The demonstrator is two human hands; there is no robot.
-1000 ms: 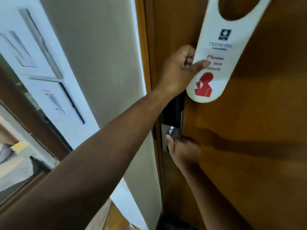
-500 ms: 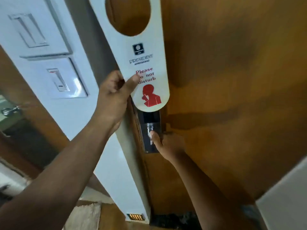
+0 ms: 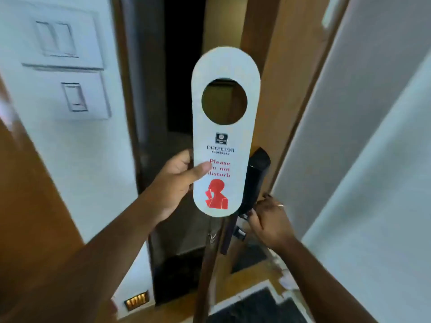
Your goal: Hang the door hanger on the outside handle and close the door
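Observation:
A white door hanger (image 3: 225, 127) with a round hole, red "Please do not disturb" lettering and a red figure stands upright in mid-view. My left hand (image 3: 173, 183) pinches its lower left edge, thumb over the print. The wooden door (image 3: 275, 73) stands open, edge-on towards me, with a dark gap to its left. A black lock unit (image 3: 255, 180) sits on the door's edge. My right hand (image 3: 268, 220) is closed around the handle just below that unit; the handle itself is mostly hidden by the fingers.
Wall switch plates (image 3: 67, 64) are on the white wall at left. A grey-white wall (image 3: 373, 136) fills the right side. A small lit floor fixture (image 3: 136, 300) sits low left, and a dark mat (image 3: 258, 306) lies on the floor below.
The door has swung open, showing the dark gap beyond. The hanger has dropped lower and more central in view. My right hand stays on the handle.

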